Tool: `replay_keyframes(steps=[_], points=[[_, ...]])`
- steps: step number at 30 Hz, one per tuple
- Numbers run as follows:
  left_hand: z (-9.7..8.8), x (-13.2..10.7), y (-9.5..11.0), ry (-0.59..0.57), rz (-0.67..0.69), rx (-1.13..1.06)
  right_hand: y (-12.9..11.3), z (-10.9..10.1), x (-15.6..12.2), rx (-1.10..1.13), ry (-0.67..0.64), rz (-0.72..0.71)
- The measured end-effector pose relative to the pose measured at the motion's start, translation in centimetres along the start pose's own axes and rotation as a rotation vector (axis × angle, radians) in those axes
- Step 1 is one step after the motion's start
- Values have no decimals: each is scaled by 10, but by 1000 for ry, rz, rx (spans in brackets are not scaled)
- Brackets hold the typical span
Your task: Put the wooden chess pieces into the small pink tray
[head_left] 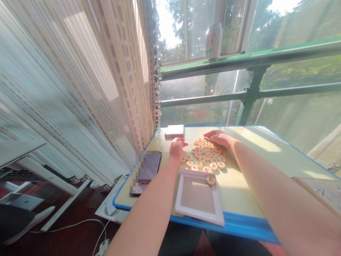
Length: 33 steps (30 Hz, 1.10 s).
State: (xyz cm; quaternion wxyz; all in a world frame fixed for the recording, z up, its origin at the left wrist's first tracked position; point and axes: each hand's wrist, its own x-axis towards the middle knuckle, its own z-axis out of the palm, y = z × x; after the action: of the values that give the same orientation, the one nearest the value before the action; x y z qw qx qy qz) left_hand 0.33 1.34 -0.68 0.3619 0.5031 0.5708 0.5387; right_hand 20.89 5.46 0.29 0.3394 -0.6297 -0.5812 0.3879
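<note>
Round xiangqi pieces (207,151) with red and dark characters lie in a cluster on the pale table, faces up where I can read them. My left hand (178,147) hovers left of the cluster, its fingers loosely bent and apart, with nothing seen in it. At the far right edge of the pieces, my right hand (217,137) reaches over with fingers stretched out, touching or just above the rear pieces; its palm side is hidden. In front stands a shallow white box (179,193), and a single xiangqi piece (210,180) rests at its far right corner.
A small white box (174,131) sits at the back left of the blue-edged table (245,199). A tablet-like device (150,167), partly blurred, lies by the left edge. A drink can (213,41) stands on the green window rail (186,71). Curtains (80,71) hang at left.
</note>
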Motion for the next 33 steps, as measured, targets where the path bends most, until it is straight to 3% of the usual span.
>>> replay_keyframes(steps=[22, 33], points=[[0, -6, 6, -18, -36, 71, 4, 1, 3, -79, 2, -111], [1, -2, -2, -36, 9, 148, 8, -3, 6, -119, -31, -163]])
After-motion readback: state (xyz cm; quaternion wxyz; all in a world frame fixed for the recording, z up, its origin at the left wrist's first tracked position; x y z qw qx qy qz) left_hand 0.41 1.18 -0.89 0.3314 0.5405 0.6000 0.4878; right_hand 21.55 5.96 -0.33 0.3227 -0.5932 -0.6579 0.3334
